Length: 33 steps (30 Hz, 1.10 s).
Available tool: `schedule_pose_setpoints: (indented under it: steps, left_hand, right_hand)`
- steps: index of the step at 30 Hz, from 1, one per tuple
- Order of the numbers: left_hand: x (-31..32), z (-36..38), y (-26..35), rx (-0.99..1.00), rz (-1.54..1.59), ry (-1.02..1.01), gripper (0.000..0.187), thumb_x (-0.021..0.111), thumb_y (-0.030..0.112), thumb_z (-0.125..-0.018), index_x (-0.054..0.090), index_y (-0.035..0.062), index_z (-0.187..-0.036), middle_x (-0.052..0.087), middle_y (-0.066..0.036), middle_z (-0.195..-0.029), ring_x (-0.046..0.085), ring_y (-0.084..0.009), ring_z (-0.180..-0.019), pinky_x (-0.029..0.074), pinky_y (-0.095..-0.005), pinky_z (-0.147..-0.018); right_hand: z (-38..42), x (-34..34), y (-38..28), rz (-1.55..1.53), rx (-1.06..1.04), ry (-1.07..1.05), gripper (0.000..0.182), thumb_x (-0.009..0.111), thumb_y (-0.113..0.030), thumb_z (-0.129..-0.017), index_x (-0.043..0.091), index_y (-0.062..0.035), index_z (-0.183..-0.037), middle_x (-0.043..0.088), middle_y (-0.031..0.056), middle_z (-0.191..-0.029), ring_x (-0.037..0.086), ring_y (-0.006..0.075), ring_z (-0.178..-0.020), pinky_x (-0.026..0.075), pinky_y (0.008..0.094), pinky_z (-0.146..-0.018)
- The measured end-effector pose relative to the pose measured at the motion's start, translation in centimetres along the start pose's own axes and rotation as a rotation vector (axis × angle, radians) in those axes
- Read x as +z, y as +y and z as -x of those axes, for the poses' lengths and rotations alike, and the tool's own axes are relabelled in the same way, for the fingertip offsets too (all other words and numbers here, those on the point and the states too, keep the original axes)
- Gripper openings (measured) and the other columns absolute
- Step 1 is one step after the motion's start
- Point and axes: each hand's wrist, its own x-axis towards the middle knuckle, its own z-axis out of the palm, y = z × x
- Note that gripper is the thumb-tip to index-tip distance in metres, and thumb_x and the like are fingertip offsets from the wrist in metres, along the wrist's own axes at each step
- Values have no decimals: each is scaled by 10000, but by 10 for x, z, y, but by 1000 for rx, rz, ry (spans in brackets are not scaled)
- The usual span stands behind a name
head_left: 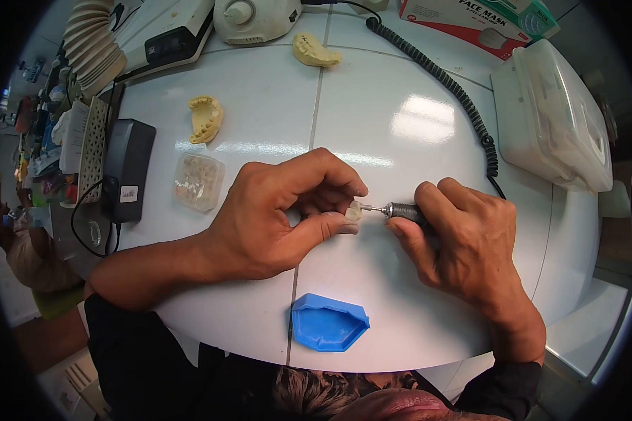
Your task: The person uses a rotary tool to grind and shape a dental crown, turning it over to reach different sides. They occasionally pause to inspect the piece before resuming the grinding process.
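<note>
Between its thumb and fingers my left hand (274, 217) pinches a small translucent whitish piece (354, 211). My right hand (467, 235) is wrapped round a dark rotary handpiece (406, 212), whose thin metal tip points left and meets the piece or lies right beside it. Below the hands lies a blue angular tray (328, 326). A yellow dental cast (206, 119) rests beyond my left hand, above a clear box (199, 181) with small pieces inside. Another yellow cast (316, 51) lies farther back.
A coiled black cable (456, 88) runs down the right side. At the back are a white control unit (256, 19) and a face mask box (477, 24). A lidded plastic container (555, 116) stands right, a black box (130, 168) left. Part of another person (31, 256) shows far left.
</note>
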Motion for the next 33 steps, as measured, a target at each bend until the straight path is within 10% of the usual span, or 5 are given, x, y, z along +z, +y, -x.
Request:
schedule_pose_setpoints:
  steps: [33]
  left_hand:
    - [-4,-1,3,11,-74,-59,197,767,-91,-926,696,-39,-1102,757,-113,-1019,772,-151,-923,627,-284,-828]
  right_hand:
    - [1,-3,1,-14,9,-15,398,820,-447,-953,651,-110,-825,554,26,-650,587,215,-478,405,364,-451]
